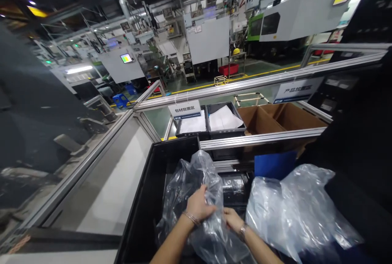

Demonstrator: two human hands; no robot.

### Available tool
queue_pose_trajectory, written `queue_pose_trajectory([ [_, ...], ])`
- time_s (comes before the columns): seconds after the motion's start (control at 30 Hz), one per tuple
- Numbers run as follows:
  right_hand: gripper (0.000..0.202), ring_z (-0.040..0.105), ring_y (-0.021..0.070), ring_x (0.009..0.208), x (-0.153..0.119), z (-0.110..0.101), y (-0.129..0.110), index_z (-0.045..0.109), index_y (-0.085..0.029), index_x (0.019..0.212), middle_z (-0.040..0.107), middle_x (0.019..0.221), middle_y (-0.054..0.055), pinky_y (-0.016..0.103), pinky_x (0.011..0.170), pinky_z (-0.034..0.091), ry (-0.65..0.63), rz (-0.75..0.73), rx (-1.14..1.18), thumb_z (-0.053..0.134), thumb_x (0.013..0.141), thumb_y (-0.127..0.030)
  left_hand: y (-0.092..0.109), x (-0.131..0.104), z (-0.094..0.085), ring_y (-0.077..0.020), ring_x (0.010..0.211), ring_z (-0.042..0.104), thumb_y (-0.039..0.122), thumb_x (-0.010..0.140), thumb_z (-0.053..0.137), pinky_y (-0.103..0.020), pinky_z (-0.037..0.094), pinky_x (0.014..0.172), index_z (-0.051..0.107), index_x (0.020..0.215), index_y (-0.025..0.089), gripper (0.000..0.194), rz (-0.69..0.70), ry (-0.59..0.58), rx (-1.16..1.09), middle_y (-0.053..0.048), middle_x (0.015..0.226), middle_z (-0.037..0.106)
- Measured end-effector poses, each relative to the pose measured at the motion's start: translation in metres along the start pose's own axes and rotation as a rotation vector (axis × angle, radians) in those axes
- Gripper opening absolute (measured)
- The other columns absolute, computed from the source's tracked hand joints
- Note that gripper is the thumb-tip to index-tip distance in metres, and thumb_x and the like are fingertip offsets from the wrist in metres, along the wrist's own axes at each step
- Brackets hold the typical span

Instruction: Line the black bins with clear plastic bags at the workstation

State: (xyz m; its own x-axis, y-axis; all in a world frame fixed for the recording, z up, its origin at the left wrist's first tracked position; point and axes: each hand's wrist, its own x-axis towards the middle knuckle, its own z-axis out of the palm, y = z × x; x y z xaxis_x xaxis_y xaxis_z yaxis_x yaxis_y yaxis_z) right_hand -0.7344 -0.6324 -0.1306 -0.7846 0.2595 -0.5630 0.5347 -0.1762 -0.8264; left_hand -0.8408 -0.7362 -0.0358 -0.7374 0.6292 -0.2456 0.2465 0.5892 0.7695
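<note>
Gripping a clear plastic bag (196, 198), both hands work low in the head view, inside a black bin (147, 198)

1. Left hand (199, 206): fingers curled and closed on a fold of the bag film, near the bag's middle. A bracelet sits on the wrist.
2. Right hand (232, 218): partly hidden behind the film; fingers bent against the bag's lower right side and appear to pinch it. A watch band sits on the wrist.
3. Bag: stands upright and crumpled between the two hands, its top rising above the left hand. A dark item shows through the film; what it is cannot be told.
4. Second bag (294, 211): clear, crumpled, lies just right of the right hand, apart from it.
5. Blue sheet (275, 164): sits behind the second bag.

Surroundings:
- An aluminium rail (260, 137) crosses above the bin.
- Beyond the rail, two dark trays (211, 131) hold white sheets (223, 119); a white label (184, 109) hangs over them.
- A cardboard box (275, 119) stands open to the right of the trays.
- A glazed panel (101, 182) in a metal frame runs along the left side of the bin.
- Machines and screens fill the far background
</note>
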Motion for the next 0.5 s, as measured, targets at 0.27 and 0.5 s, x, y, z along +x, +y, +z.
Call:
queue_pose_trajectory([
  [0.27, 0.047, 0.058, 0.0277, 0.062, -0.018, -0.059, -0.029, 0.045, -0.028, 0.049, 0.053, 0.054, 0.005, 0.05, 0.068, 0.049, 0.223, -0.256, -0.109, 0.052, 0.049, -0.074, -0.056, -0.075, -0.068, -0.0181, 0.081, 0.058, 0.004, 0.068, 0.045, -0.025, 0.038, 0.072, 0.047, 0.064, 0.021, 0.018, -0.218, -0.025, 0.432, -0.002, 0.076, 0.061],
  [0.5, 0.084, 0.061, 0.0287, 0.082, 0.016, -0.045, -0.107, 0.064, -0.015, 0.069, 0.066, 0.077, 0.015, 0.043, 0.084, 0.046, 0.001, -0.277, -0.122, 0.035, 0.051, -0.093, -0.076, -0.105, -0.064, -0.0187, 0.088, 0.061, 0.004, 0.074, 0.044, -0.025, 0.038, 0.072, 0.053, 0.068, 0.02, 0.019, -0.42, -0.042, 0.663, -0.005, 0.084, 0.066],
])
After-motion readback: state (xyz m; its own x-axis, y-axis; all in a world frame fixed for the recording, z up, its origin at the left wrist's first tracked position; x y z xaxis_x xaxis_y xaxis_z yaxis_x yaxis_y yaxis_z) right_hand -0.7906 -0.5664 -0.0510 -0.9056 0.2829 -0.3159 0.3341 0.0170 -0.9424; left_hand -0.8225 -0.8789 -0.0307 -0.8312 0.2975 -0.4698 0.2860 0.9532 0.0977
